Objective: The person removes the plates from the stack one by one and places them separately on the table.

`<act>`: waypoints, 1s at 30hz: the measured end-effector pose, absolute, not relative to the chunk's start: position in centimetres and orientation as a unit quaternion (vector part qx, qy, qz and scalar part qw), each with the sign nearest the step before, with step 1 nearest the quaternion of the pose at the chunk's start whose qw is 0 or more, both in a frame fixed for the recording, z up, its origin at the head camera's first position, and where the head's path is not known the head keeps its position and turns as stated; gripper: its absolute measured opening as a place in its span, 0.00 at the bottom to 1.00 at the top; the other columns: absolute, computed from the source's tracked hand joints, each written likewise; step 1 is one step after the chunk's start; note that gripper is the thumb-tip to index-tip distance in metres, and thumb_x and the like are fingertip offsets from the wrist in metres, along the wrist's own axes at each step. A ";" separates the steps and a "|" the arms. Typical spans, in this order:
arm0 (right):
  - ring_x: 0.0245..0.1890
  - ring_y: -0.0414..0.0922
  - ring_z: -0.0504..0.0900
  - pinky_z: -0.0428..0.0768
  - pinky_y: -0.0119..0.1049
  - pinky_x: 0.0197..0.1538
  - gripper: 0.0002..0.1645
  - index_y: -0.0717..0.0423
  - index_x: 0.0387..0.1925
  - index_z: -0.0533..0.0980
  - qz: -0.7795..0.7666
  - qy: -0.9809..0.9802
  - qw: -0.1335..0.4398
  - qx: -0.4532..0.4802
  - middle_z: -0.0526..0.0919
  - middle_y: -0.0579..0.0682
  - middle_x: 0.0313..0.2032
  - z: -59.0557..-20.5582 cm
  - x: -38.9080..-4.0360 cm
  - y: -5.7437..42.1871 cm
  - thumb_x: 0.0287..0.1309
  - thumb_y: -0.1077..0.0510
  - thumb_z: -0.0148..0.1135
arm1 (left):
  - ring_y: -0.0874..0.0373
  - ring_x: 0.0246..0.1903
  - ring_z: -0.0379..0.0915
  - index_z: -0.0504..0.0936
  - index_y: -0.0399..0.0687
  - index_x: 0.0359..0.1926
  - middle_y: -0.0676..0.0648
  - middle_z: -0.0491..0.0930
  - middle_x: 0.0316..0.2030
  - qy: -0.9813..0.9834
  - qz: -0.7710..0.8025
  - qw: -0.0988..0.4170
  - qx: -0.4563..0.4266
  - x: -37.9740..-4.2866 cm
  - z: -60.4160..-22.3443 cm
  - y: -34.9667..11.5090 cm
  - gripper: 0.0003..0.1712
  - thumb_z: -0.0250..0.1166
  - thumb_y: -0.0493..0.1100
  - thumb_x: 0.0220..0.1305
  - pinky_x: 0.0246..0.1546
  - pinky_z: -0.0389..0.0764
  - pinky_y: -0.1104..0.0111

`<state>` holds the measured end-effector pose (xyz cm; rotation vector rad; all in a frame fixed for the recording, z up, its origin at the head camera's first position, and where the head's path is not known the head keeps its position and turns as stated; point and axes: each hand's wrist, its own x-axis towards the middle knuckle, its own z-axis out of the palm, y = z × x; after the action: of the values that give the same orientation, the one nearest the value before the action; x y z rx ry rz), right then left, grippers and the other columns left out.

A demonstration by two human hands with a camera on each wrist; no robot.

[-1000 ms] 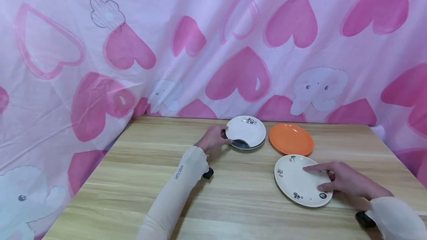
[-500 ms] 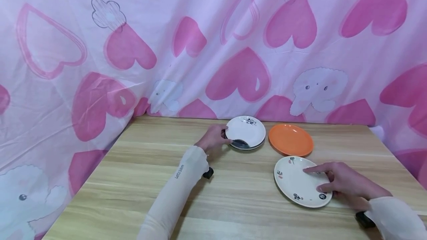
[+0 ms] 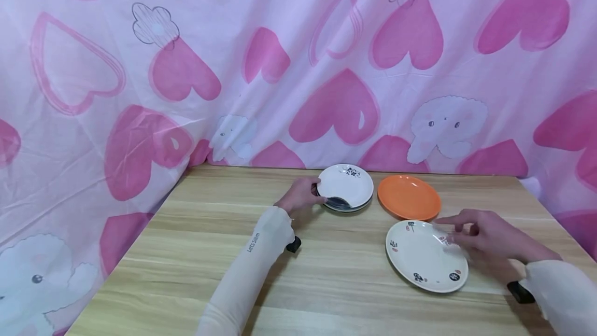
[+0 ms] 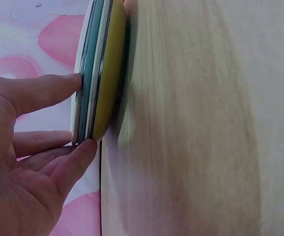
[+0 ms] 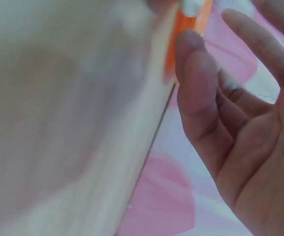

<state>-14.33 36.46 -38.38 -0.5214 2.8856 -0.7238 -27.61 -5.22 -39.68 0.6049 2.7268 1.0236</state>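
Observation:
My left hand [image 3: 300, 195] rests its fingertips against the left rim of a small stack of plates, topped by a white plate [image 3: 347, 185] with a black flower print. In the left wrist view, thumb and fingers touch the rim; below the white plate show a teal plate [image 4: 90, 88] and a yellow plate [image 4: 111, 73]. A cream plate [image 3: 420, 263] with black and red characters lies nearer on the table. My right hand [image 3: 492, 235] hovers at its upper right rim, blurred, holding nothing; the right wrist view shows the fingers loosely bent.
An orange plate [image 3: 409, 197] lies right of the stack, its near edge meeting the cream plate's rim in this view. Behind the wooden table [image 3: 224, 222] hangs a pink curtain [image 3: 261, 92] with hearts, also draped along the left side.
My right hand has lifted its fingers off the cream plate and shifted slightly up and right. The left hand and the plates stay in place.

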 end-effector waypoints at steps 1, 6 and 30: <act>0.20 0.32 0.70 0.74 0.27 0.23 0.25 0.52 0.57 0.82 -0.236 0.956 0.051 -0.167 0.81 0.42 0.32 -38.0 -14.7 36.3 0.57 0.53 0.72 | 0.59 0.36 0.68 0.80 0.39 0.55 0.45 0.78 0.37 0.913 0.343 0.084 0.202 -27.6 -39.7 -5.2 0.24 0.73 0.43 0.60 0.40 0.71 0.70; 0.22 0.37 0.75 0.77 0.28 0.24 0.22 0.55 0.54 0.83 -0.227 0.962 0.039 -0.149 0.84 0.45 0.32 -36.2 -16.6 34.5 0.57 0.58 0.71 | 0.59 0.36 0.67 0.81 0.40 0.54 0.48 0.76 0.35 0.915 0.341 0.084 0.200 -27.6 -39.6 -5.3 0.23 0.73 0.43 0.60 0.38 0.70 0.72; 0.30 0.48 0.84 0.87 0.37 0.34 0.20 0.60 0.56 0.79 -0.316 0.937 0.057 -0.142 0.83 0.56 0.39 -32.8 -23.0 26.5 0.64 0.59 0.64 | 0.58 0.38 0.68 0.81 0.41 0.50 0.46 0.77 0.36 0.913 0.339 0.075 0.217 -27.7 -39.7 -5.2 0.20 0.73 0.42 0.59 0.41 0.73 0.69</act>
<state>-23.04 26.51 -32.81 -0.4299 2.8400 -0.9571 -27.74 -5.16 -39.73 0.6514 2.7381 1.0157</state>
